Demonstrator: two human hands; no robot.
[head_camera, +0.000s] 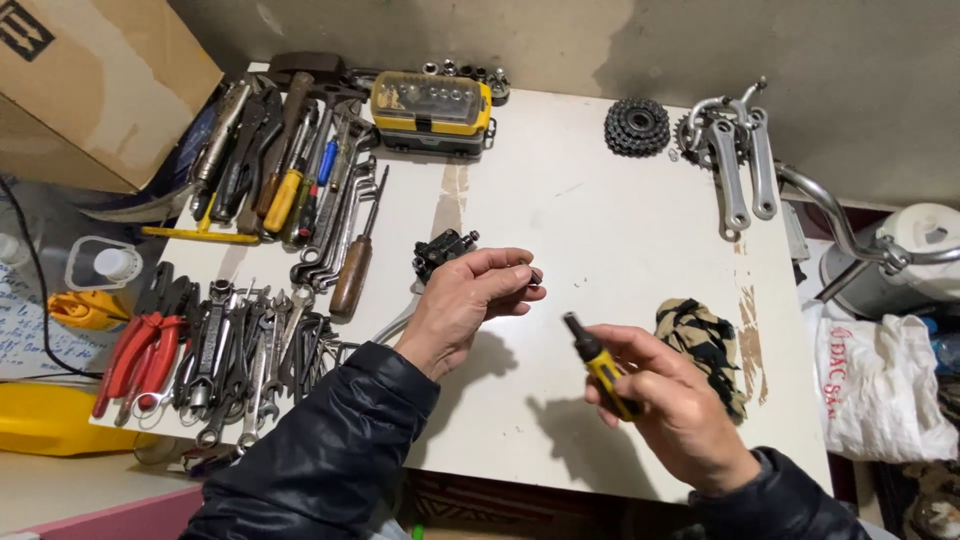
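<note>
- The left hand (470, 295), at the centre of the frame, is curled with its fingertips pinched on a small dark metal part (533, 276); what kind of part cannot be told.
- The right hand (672, 405), lower right of centre, grips a short yellow-and-black screwdriver handle (598, 362), its black tip pointing up and left toward the left hand, near but apart from it.
- Both hands hover over a white worktable (560, 190) with brown worn patches.
- Just behind the left hand lies a small black mechanical part (441, 250).
- A striped tan-and-black rag (705, 335) lies just right of the right hand.
- At top centre sits a yellow-and-black bit case with a clear lid (432, 112).
- A row of pliers, screwdrivers and a wooden-handled hammer (290, 170) fills the upper left; spanners and red-handled pliers (215, 355) fill the lower left.
- A dark stacked cog cluster (637, 126) and silver crank arms (738, 160) lie at the upper right.
- A brown cardboard box with a black arrow mark (90, 80) occupies the upper left corner.
- A white plastic bag with red lettering (875, 385) hangs at the right edge.
</note>
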